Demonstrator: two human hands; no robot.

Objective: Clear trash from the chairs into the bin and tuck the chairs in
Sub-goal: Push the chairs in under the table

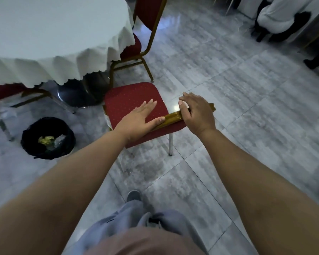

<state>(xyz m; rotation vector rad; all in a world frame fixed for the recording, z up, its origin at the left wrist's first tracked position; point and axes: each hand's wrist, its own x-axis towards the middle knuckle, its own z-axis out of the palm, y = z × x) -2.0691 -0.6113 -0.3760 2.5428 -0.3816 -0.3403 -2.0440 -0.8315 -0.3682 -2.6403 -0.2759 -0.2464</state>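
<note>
Legs: grey trousers [136, 216] and one shoe [133, 195] stood on the tiled floor [247, 107] at the near edge.
Left hand [139, 119]: lay flat with straight fingers over the top rail of the near chair, thumb against the rail, holding nothing.
Right hand [196, 112]: rested on the same rail further right, fingers draped loosely over it; whether they gripped it I could not tell.
Hands together: apart, one at each part of the rail, both set as if to push.
Near chair [131, 102]: red seat, gold top rail [173, 118], seat bare of trash; it stood just short of the bench, seat not yet under the cloth.
Scrap: something pale showed at the left edge of that seat [107, 118]; too unclear to name.
Bin [48, 138]: black-lined, on the floor left of the near chair, with gold and clear wrappers [45, 139] inside.
Bench [53, 34]: round, white scalloped cloth, far left, on a metal pedestal.
Second chair [136, 46]: far side, seat partly under the cloth, looked tucked.
Third chair [0, 92]: left edge, mostly hidden by the cloth; its seat could not be checked.
Progress: trash seemed already binned from the near chair; tucking this chair in was left, and perhaps the left one.
Far right: seated people in white and black [276, 19].
</note>
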